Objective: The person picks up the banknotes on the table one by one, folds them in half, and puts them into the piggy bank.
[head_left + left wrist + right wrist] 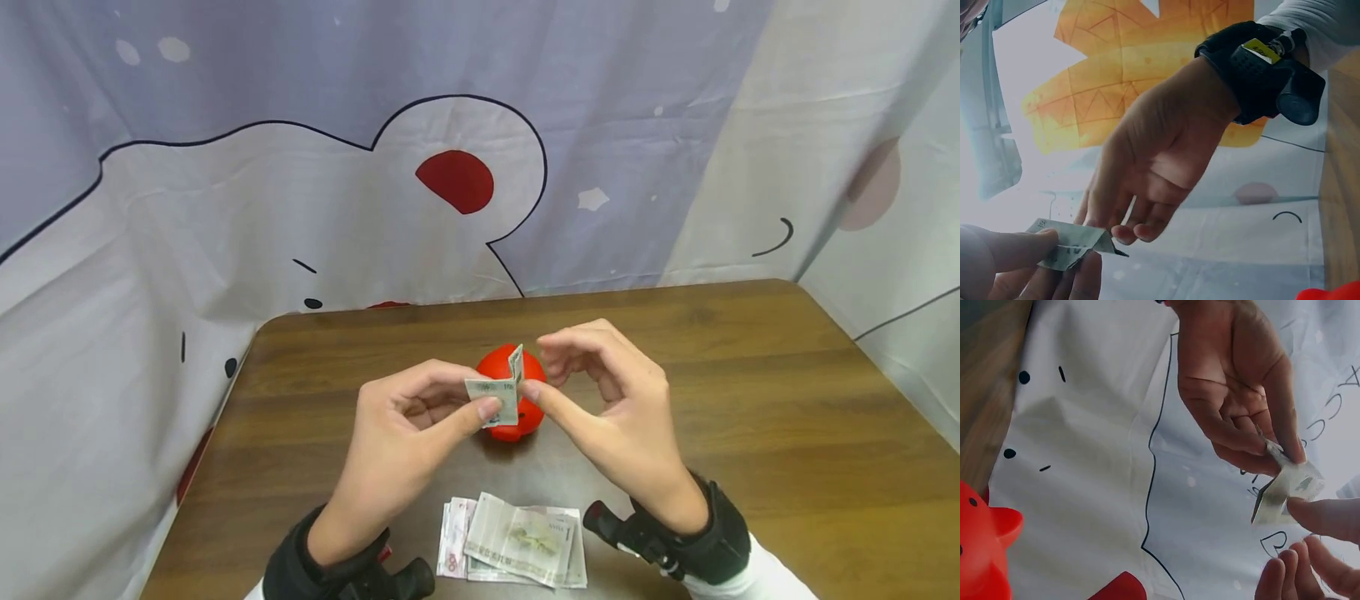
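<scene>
A folded, pale green banknote (pixel 492 402) is held up over the table, with one part standing up at its right end. My left hand (pixel 416 421) pinches it between thumb and fingers. My right hand (pixel 615 400) has its thumb tip at the note's upright fold, its other fingers loosely bent and apart from the paper. In the right wrist view that thumb (pixel 1322 515) lies against the note (pixel 1291 487). Behind the note sits a glossy red animal-shaped figure (pixel 493 363) with small black eyes, partly hidden by note and hand.
Several flat banknotes (pixel 525 542) lie overlapping near the table's front edge, between the forearms. The brown wooden table (pixel 750 400) is backed by a printed curtain (pixel 300 217). Black straps with cameras (pixel 697 529) sit on both wrists.
</scene>
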The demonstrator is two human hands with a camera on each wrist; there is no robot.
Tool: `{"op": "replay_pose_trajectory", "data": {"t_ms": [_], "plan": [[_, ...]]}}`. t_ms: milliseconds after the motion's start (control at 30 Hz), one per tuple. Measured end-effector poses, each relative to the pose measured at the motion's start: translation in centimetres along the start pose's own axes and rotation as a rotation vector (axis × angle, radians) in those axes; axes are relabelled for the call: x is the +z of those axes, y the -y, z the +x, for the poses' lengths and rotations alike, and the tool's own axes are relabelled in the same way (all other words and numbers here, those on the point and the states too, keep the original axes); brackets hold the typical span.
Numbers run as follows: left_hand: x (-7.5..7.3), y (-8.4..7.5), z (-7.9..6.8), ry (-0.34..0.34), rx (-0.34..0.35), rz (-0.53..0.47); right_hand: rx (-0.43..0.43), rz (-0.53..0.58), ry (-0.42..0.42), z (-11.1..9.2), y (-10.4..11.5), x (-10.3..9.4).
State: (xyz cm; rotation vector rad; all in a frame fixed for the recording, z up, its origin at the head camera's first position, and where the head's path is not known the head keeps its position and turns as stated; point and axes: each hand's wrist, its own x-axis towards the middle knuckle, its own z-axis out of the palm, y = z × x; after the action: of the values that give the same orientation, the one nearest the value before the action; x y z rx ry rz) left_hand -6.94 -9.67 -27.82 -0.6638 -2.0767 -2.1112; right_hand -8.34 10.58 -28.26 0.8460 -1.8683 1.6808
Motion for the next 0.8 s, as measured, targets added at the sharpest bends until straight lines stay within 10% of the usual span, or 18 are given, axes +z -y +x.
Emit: {"op": "replay_pose_trajectory", "data": {"t_ms": [367, 800], "plan": [[0.43, 0.57, -0.06, -0.035, 0.101, 0.034, -0.024, 0.124, 0.212, -0.49, -0.07, -0.08], [0.17, 0.3, 0.03, -0.015, 0.081, 0.06, 0.133, 0.028, 0.141, -0.45, 0.34, -0.53]]}}
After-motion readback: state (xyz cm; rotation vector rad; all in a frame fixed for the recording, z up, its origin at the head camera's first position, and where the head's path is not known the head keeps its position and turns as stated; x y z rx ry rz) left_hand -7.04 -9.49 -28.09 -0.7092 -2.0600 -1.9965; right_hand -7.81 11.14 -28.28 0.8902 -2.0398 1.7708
